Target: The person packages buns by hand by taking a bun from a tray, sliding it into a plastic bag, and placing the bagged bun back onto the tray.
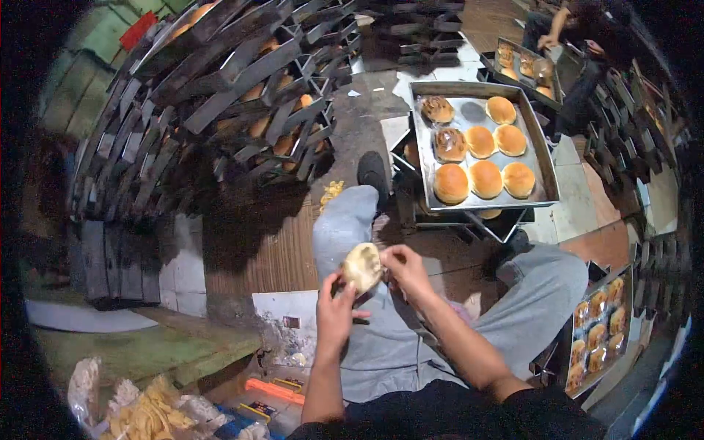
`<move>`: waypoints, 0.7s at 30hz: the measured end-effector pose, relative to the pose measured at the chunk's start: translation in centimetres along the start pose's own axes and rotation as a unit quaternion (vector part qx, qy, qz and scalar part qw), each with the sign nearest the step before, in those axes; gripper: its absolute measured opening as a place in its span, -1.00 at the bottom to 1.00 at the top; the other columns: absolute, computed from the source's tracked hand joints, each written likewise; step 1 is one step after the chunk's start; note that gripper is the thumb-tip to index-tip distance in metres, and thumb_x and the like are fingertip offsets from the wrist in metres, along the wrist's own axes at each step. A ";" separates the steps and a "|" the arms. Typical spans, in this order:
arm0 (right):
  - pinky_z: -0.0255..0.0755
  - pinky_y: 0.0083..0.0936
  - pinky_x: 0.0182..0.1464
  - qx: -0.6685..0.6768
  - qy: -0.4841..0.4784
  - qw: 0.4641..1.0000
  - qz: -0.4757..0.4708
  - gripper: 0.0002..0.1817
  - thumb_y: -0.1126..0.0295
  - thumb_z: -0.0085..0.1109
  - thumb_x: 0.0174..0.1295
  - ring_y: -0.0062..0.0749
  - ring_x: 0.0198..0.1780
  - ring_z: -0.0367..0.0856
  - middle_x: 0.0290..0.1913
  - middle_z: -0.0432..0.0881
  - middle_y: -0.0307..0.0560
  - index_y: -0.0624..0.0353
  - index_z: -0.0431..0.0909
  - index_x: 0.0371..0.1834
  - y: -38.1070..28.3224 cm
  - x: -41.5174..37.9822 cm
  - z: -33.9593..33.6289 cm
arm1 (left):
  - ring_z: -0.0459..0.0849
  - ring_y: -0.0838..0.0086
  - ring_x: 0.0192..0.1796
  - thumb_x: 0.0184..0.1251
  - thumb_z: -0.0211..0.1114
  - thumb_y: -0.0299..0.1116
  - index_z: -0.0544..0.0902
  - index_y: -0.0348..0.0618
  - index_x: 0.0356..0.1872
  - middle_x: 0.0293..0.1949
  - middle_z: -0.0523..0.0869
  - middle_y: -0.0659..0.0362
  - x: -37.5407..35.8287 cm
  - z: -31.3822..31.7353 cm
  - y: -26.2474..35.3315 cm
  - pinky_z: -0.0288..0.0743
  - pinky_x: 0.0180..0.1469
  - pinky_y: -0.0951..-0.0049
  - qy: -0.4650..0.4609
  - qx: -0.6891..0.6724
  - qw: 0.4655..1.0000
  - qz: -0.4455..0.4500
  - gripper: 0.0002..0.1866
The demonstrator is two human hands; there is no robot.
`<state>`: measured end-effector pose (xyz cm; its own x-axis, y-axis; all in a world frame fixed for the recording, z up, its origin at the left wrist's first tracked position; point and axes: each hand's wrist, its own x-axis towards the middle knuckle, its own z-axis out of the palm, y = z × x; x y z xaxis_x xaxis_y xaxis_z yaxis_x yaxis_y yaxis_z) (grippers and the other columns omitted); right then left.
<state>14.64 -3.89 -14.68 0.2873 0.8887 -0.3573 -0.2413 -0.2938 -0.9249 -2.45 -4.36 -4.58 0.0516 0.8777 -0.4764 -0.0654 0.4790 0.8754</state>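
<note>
A round bun (pixel 363 268) is held up over my lap, its pale, patchy underside toward me. My left hand (pixel 336 312) is closed on its lower left edge, thumb and fingers gripping it. At the right edge of the same bun, my right hand (pixel 405 271) has its thumb and fingertips pinched together. Ahead of me a square metal tray (pixel 544 172) holds rows of golden buns (pixel 485 178). Two darker, patterned buns (pixel 449 144) with a shiny wrapping sit along its left side.
Stacked dark metal trays (pixel 249 81) fill the left. Wrapped buns lie in a tray (pixel 598 334) at the right. Another person's hand (pixel 546 42) is beside a further bun tray (pixel 524 66). Yellow scraps (pixel 331 192) lie on the floor; an orange tool (pixel 275 390) lies lower left.
</note>
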 end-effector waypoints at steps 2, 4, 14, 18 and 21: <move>0.50 -0.63 -0.29 0.232 -0.029 0.968 0.087 -0.53 0.11 0.40 0.41 -0.64 -0.25 0.60 -0.08 0.68 -0.21 0.20 0.58 0.19 -6.5 -0.6 -2.3 | 0.57 0.12 0.35 0.37 0.46 -0.41 0.44 -0.20 0.43 0.38 0.37 -0.05 1.1 2.3 -0.2 0.76 0.08 0.26 -0.061 0.329 0.905 0.262 -0.37; 0.51 -0.66 -0.22 0.228 -0.047 0.972 0.025 -0.45 0.08 0.40 0.41 -0.66 -0.18 0.61 0.02 0.67 -0.24 0.21 0.55 0.29 -6.8 0.8 -4.5 | 0.43 -0.01 0.43 0.26 0.48 -0.49 0.49 -0.21 0.39 0.45 0.31 -0.16 2.8 5.3 -0.4 0.44 0.42 0.14 -0.133 0.414 0.810 0.393 -0.35; 0.53 0.02 0.23 -0.277 0.281 0.915 -0.081 -0.30 -0.02 0.16 0.44 0.18 0.23 0.66 0.34 0.61 0.17 0.12 0.38 0.54 -16.9 22.5 -26.0 | 0.46 -0.04 0.39 0.47 0.34 -0.39 0.57 -0.21 0.27 0.41 0.40 -0.16 13.4 9.7 -2.3 0.47 0.36 0.12 -0.140 0.266 0.899 0.319 -0.60; 0.52 0.02 0.06 -0.578 0.371 0.640 -0.344 -0.70 0.28 0.18 0.42 0.17 -0.02 0.69 -0.07 0.70 0.28 0.23 0.61 0.09 -17.5 11.0 -21.3 | 0.61 0.05 0.23 0.50 0.32 -0.34 0.63 -0.20 0.19 0.29 0.57 -0.08 12.6 10.0 -1.4 0.59 0.12 0.15 -0.216 0.260 0.886 0.318 -0.68; 0.48 -0.08 -0.29 -0.413 0.180 0.874 -0.182 -0.72 0.29 0.26 0.40 0.09 -0.41 0.64 -0.42 0.62 0.27 0.34 0.59 -0.30 -10.2 1.2 -14.8 | 0.65 0.02 0.22 0.50 0.34 -0.31 0.64 -0.18 0.18 0.27 0.61 -0.09 12.4 9.8 -0.6 0.59 0.15 0.12 -0.257 0.299 0.897 0.201 -0.67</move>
<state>31.22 -5.01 -7.58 0.5141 0.8520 0.0989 0.6355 -0.3010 -0.7110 8.03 6.15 -10.18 0.6067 0.7812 -0.1471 0.3572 -0.1026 0.9284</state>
